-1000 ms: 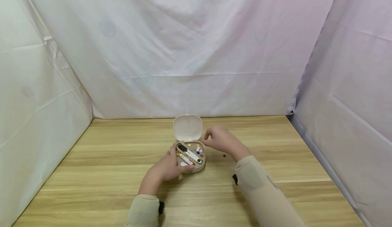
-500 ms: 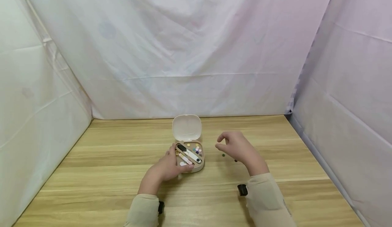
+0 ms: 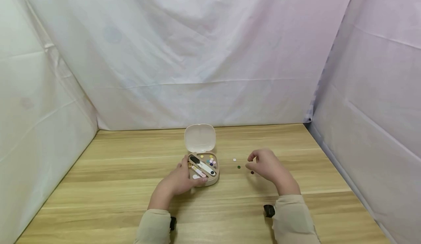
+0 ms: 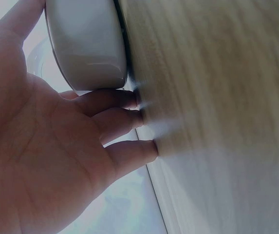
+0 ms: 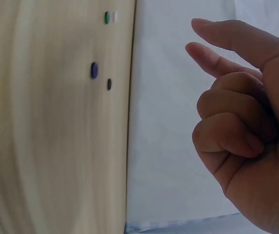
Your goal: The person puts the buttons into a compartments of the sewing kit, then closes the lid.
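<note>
My left hand [image 3: 177,180] holds a small beige sewing box [image 3: 213,180] by its left side and front, thumb on the front edge. Its lid [image 3: 200,138] stands raised at the back. Inside lie a black-and-white snips-like tool [image 3: 206,168], a pink-and-white strip [image 3: 198,171] and several small coloured buttons [image 3: 211,160]. My right hand [image 3: 269,166] hovers above the table to the right, thumb and forefinger apart with nothing between them, other fingers curled in. Beneath and beside it lie a green button [image 3: 239,167], a white button [image 3: 234,160] and a dark button [image 3: 252,172].
A wood-grain table [image 3: 115,185] bears everything. White cloth [image 3: 210,53] hangs behind it and along both sides. In the right wrist view a purple button [image 5: 94,70] lies near a black one [image 5: 109,84].
My right hand has drawn back from the box's right edge, moving right and toward me, uncovering the white and dark buttons. My left hand stays on the box.
</note>
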Tool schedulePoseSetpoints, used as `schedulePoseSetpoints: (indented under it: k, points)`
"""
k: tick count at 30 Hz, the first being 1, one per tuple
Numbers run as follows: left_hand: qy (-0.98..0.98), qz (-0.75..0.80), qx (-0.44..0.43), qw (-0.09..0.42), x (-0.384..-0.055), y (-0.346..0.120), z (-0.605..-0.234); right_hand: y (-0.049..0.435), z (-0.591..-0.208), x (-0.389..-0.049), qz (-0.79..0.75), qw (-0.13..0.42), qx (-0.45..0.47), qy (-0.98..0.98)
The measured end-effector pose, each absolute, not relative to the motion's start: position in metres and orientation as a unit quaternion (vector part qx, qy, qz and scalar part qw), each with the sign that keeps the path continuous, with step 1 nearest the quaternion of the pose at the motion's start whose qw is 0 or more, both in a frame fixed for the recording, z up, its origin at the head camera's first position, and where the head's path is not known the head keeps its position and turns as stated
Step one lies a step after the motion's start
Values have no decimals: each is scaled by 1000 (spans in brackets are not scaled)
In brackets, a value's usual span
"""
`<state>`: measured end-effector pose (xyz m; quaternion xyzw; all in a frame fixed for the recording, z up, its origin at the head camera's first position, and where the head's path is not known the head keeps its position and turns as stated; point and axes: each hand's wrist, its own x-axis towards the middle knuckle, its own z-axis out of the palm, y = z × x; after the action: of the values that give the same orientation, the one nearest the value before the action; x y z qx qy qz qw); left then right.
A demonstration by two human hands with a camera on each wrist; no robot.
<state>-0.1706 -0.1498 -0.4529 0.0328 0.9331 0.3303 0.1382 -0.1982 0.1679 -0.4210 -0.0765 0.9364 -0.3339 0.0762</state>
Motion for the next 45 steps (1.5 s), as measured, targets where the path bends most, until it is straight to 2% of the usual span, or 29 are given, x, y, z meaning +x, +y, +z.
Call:
schedulePoseSetpoints:
  k: [19, 45]
  points:
    - [933, 328, 30, 144, -172, -149, -453, 181, -444, -202, -303, 144, -45, 941]
    - [933, 329, 29, 146, -171, -150, -453, 176, -453, -201, -282, 132, -55, 949]
